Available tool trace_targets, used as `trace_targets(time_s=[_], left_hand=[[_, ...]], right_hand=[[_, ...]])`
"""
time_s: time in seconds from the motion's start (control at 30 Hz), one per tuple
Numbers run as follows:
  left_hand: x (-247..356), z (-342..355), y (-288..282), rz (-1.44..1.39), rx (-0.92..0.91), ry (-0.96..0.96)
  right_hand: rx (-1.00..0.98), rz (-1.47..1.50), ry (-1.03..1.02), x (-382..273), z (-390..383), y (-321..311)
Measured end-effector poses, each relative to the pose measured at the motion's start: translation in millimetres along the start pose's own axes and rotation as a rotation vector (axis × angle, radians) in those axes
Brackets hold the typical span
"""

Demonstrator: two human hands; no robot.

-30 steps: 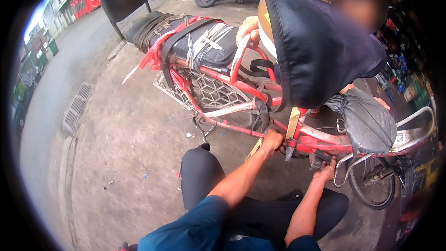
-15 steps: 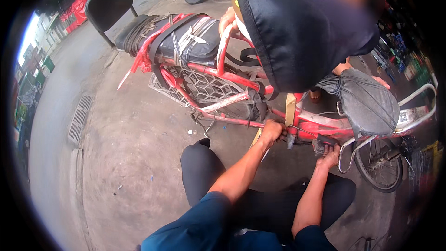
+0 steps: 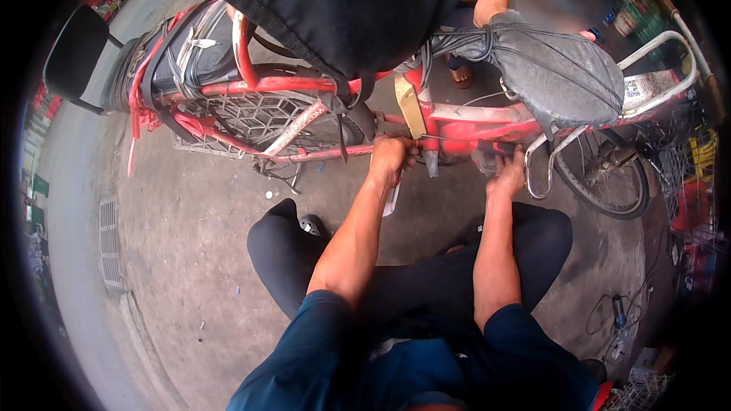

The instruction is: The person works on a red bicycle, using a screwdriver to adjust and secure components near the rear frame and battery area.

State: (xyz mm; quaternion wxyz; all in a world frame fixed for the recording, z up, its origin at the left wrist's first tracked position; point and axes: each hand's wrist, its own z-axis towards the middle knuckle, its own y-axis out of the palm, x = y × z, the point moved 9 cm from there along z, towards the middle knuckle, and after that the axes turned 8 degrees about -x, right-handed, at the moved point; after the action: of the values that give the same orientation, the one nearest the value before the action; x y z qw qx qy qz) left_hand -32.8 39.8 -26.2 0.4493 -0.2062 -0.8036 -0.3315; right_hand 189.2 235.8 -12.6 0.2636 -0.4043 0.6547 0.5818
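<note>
A red and white electric bike (image 3: 483,113) stands across in front of me, its paint worn. My right hand (image 3: 505,175) is closed round the dark handle of a screwdriver (image 3: 453,139), low beside the frame. The thin shaft points left, toward my other hand. My left hand (image 3: 390,158) is closed at the lower frame, near the shaft's tip; what its fingers grip is hidden. A pale, flat strip (image 3: 391,201) shows below that hand. Just above, a yellowish panel (image 3: 409,103) stands upright on the frame. A grey metal stub (image 3: 432,164) hangs between my hands.
Another person in a dark garment (image 3: 365,7) leans over the bike from the far side. A strapped, covered saddle (image 3: 567,68) is at right, above a wheel (image 3: 605,175). A black backrest (image 3: 76,57) rises at left. A corded tool (image 3: 618,312) lies on the floor.
My view has shifted, so the bike and both hands sit higher and further left. The other person's dark garment now covers more of the bike's middle. Both hands keep their places at the frame.
</note>
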Motion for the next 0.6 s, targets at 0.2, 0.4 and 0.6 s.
trace_targets(time_s=[0.2,0.4,0.6], left_hand=[[-0.9,5.0,2.4,-0.043,-0.021,0.001],[16.6,3.0,-5.4,0.010,0.004,0.071],[-7.5,7.5,11.0,-0.020,-0.017,0.038]], right_hand=[[-0.009,-0.125,0.041,2.7,10.3,-3.9],[-0.023,-0.032,0.003,1.9,6.7,10.4],[-0.028,0.017,-0.027,-1.5,17.0,-17.8]])
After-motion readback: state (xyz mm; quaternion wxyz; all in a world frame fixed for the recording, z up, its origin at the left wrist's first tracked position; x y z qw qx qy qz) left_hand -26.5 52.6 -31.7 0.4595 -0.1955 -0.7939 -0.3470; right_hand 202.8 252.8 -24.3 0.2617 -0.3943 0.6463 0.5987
